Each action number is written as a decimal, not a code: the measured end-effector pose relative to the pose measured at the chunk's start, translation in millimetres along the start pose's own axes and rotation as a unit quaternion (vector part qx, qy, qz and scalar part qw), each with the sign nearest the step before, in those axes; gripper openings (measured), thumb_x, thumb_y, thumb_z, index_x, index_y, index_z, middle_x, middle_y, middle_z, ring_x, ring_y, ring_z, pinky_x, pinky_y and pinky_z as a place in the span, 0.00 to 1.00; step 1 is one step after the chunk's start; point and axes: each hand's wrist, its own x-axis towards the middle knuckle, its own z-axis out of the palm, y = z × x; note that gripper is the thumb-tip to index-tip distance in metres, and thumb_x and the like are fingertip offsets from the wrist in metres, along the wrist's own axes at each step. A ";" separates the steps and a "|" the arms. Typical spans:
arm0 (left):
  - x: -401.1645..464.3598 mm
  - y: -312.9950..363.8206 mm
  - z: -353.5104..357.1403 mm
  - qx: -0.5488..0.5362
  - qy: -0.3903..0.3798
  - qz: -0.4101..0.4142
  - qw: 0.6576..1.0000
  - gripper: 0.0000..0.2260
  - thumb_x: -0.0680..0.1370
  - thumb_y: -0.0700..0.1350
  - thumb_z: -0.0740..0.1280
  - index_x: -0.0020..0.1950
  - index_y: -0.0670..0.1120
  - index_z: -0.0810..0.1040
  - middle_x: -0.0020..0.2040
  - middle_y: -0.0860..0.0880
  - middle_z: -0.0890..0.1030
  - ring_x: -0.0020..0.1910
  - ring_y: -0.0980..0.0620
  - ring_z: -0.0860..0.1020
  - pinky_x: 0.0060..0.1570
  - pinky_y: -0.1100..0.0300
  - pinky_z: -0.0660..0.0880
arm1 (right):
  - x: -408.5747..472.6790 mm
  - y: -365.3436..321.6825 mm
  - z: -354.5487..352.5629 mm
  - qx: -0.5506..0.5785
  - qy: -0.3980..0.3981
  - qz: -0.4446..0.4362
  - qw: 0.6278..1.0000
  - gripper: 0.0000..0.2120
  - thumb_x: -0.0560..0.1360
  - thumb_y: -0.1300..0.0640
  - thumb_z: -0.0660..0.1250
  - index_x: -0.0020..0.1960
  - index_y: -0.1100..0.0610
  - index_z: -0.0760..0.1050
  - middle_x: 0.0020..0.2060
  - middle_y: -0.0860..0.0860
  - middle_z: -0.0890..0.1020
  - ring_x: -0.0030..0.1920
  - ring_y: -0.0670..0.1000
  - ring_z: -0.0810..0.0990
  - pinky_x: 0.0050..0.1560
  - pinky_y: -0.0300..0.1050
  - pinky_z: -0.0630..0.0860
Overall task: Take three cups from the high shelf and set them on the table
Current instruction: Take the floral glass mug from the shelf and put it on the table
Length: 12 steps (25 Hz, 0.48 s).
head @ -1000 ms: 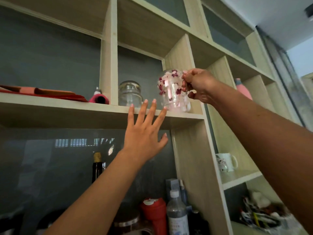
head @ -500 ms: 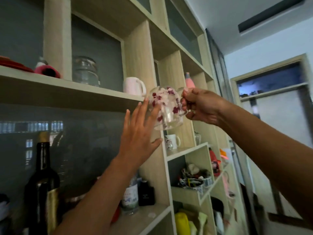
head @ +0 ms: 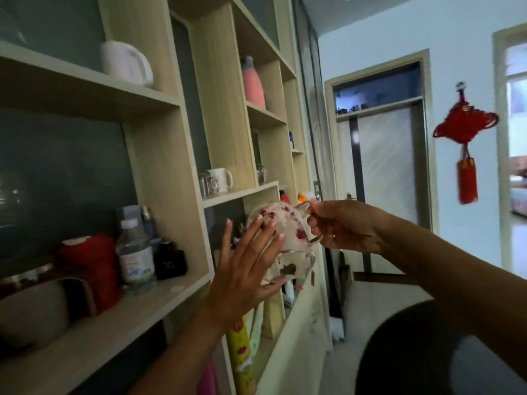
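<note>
A clear glass cup with red flower prints (head: 288, 240) hangs in the air in front of the shelving, tilted. My right hand (head: 345, 223) grips its handle. My left hand (head: 248, 263) is spread flat, its fingertips and thumb resting against the cup's left side and base. A pale pink mug (head: 125, 62) stands on the high shelf (head: 85, 89) at the upper left. A white mug (head: 219, 179) sits in a middle compartment, next to a small glass.
The wooden shelving (head: 168, 155) fills the left side. A lower shelf holds a red container (head: 91, 266), a water bottle (head: 137, 255) and a dark box. A pink bottle (head: 252, 81) stands higher up. A dark round surface (head: 427, 354) lies at the lower right. A doorway (head: 382, 166) is behind.
The flowered cup has come down from the high shelf to mid-shelf level in my right hand. My left hand followed and now touches it. The view swung right and down.
</note>
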 end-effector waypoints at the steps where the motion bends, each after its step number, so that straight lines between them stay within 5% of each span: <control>1: -3.2 9.7 3.4 -0.038 -0.023 0.000 0.999 0.35 0.71 0.58 0.70 0.70 0.43 0.62 0.70 0.43 0.65 0.73 0.44 0.63 0.66 0.35 0.66 | -2.7 11.3 -10.1 -0.064 0.029 0.006 0.998 0.13 0.79 0.53 0.59 0.42 0.58 0.76 0.32 0.52 0.77 0.31 0.47 0.74 0.31 0.38 0.70; 4: -5.3 34.6 9.2 -0.165 -0.140 -0.042 0.975 0.41 0.66 0.61 0.73 0.71 0.43 0.62 0.71 0.46 0.64 0.71 0.48 0.64 0.66 0.50 0.71 | -11.9 42.6 -39.0 -0.257 0.094 0.002 0.962 0.20 0.77 0.48 0.61 0.53 0.66 0.76 0.36 0.55 0.77 0.36 0.50 0.74 0.34 0.40 0.70; 8: 5.2 64.3 7.6 -0.341 -0.306 -0.153 0.876 0.45 0.61 0.57 0.79 0.72 0.54 0.60 0.68 0.61 0.63 0.65 0.69 0.60 0.61 0.79 0.59 | -33.7 68.4 -71.4 -0.406 0.034 -0.093 0.908 0.17 0.77 0.50 0.61 0.54 0.63 0.76 0.44 0.58 0.79 0.41 0.49 0.77 0.39 0.34 0.74; 12: 18.9 77.2 15.0 -0.454 -0.348 -0.187 0.799 0.39 0.59 0.54 0.81 0.64 0.63 0.64 0.60 0.65 0.69 0.60 0.69 0.69 0.56 0.77 0.69 | -57.6 82.8 -107.6 -0.379 -0.045 0.001 0.924 0.18 0.71 0.40 0.62 0.50 0.52 0.80 0.51 0.55 0.82 0.54 0.53 0.81 0.58 0.49 0.78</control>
